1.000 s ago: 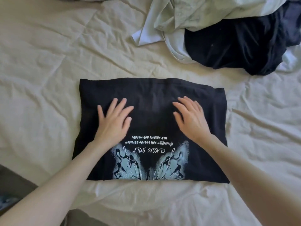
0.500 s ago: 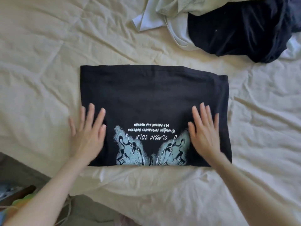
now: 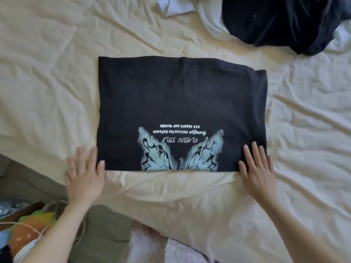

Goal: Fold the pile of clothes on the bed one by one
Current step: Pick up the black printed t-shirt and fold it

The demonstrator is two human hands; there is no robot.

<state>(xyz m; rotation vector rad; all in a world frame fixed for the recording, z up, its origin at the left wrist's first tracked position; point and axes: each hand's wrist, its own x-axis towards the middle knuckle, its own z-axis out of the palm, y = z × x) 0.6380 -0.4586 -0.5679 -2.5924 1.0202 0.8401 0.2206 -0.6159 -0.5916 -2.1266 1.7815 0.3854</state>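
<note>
My left hand [image 3: 83, 175] lies flat with fingers straight at the near left corner of the black shirt [image 3: 180, 103], thumb tip on its edge, while my right hand [image 3: 257, 168] lies flat on its near right corner, both bare forearms reaching forward.

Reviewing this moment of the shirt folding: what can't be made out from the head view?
- Left hand: motion-blurred; its hold on the shirt corner is unclear.
- Right hand: whether it pinches the edge is unclear.
- Pile: cut off by the top edge; garment count unknown.
- Shirt's sleeves: folded under.
</note>
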